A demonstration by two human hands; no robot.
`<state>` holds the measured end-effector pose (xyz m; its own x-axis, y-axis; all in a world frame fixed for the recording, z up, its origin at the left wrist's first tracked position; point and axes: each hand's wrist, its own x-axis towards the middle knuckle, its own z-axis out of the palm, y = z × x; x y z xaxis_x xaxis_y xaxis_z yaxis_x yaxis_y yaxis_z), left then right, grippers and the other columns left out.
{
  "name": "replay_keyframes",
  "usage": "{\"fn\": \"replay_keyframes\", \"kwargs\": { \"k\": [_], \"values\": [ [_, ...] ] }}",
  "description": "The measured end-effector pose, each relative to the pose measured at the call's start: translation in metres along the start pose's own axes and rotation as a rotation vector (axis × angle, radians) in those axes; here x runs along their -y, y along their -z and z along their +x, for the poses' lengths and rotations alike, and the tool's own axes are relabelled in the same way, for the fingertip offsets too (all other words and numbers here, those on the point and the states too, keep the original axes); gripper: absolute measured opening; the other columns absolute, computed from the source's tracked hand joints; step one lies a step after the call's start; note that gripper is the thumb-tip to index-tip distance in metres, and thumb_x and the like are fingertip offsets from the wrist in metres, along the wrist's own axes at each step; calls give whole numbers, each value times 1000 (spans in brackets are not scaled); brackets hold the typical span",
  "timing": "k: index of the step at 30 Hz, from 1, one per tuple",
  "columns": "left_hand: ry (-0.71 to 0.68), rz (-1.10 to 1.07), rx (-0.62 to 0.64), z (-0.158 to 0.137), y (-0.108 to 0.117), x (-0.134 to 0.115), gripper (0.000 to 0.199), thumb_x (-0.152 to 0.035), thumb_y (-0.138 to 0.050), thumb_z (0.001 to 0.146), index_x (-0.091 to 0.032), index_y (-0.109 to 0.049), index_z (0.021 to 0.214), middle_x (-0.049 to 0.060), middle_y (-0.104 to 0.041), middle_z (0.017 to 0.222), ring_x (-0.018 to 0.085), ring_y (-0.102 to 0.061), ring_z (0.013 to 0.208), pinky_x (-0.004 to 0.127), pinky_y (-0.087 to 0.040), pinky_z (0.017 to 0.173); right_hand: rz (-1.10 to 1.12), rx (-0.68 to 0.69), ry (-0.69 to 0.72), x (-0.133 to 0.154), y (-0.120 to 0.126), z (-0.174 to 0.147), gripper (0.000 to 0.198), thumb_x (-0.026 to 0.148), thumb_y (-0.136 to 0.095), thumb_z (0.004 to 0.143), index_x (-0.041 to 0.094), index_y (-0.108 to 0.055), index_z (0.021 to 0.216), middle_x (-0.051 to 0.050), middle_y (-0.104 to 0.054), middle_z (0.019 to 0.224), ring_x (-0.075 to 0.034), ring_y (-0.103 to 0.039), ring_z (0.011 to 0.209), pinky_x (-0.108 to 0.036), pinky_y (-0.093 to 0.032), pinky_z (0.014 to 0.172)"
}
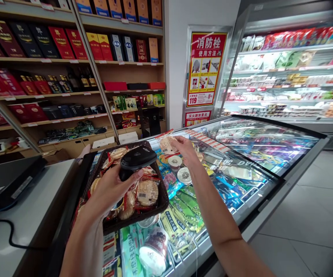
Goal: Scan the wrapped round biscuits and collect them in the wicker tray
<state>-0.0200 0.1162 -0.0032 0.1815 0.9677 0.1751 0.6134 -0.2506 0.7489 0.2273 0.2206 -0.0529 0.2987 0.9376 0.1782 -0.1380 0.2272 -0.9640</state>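
Your left hand (116, 184) grips the scanner (139, 157) above the basket (163, 196); your right hand (185, 148) pinches one wrapped cracker (166, 145) beyond its far right corner — one out, other crackers (147, 192) lie inside.

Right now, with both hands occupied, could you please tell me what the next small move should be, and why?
I would probably turn the wrapped packet in the right hand toward the scanner: the left hand holds the scanner close by, and a similar packet in the basket shows a barcode.
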Motion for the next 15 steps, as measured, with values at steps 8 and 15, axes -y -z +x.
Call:
{"fn": "replay_keyframes", "kwargs": {
  "k": [8, 15],
  "values": [
    [-6, -30, -30, 7, -11, 6, 47, -65, -65, 74, -19, -62, 80, 0, -62, 63, 17, -55, 58, 25, -38, 53, -126, 55, 16, 13, 6, -8, 43, 32, -79, 55, 20, -62, 93, 3, -68, 82, -13, -61, 70, -25, -51, 64],
    [-15, 104, -45, 10, -11, 10, 50, -69, -59, 77, -19, -62, 79, 0, -63, 64, 17, -55, 58, 24, -36, 53, -129, 231, -53, 18, 6, -14, 40, 24, -81, 57, 21, -62, 92, 2, -68, 84, -14, -64, 73, -25, -55, 60]
  ]
}}
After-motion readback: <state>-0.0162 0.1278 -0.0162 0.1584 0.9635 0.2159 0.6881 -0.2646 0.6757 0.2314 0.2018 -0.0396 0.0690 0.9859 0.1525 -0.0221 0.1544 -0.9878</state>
